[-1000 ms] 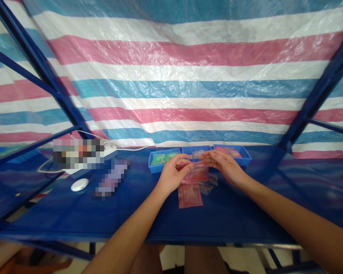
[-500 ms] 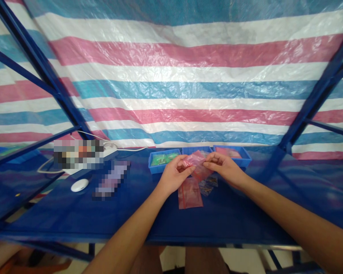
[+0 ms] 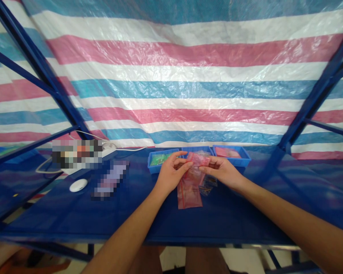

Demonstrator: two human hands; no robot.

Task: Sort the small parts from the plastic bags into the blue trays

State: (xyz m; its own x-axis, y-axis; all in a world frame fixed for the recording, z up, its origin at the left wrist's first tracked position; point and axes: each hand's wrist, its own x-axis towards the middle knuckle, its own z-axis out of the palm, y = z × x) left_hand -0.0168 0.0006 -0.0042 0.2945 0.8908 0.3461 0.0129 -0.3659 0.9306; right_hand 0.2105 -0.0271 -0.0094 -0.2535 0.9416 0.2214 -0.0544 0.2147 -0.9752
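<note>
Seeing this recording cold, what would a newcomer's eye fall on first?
First, the striped tarpaulin in red, white and blue, filling the background behind the blue table. Next, near the middle, the pink plastic bag held between the left grip and the right grip, with a second pink bag on the table below. Just beyond, three blue bins stand in a row.

Behind the dark blue tabletop, the tarpaulin is striped white, pink and blue; flat on the tabletop, the zip bag is translucent pink with a red line, the plastic bins brighter blue.
</note>
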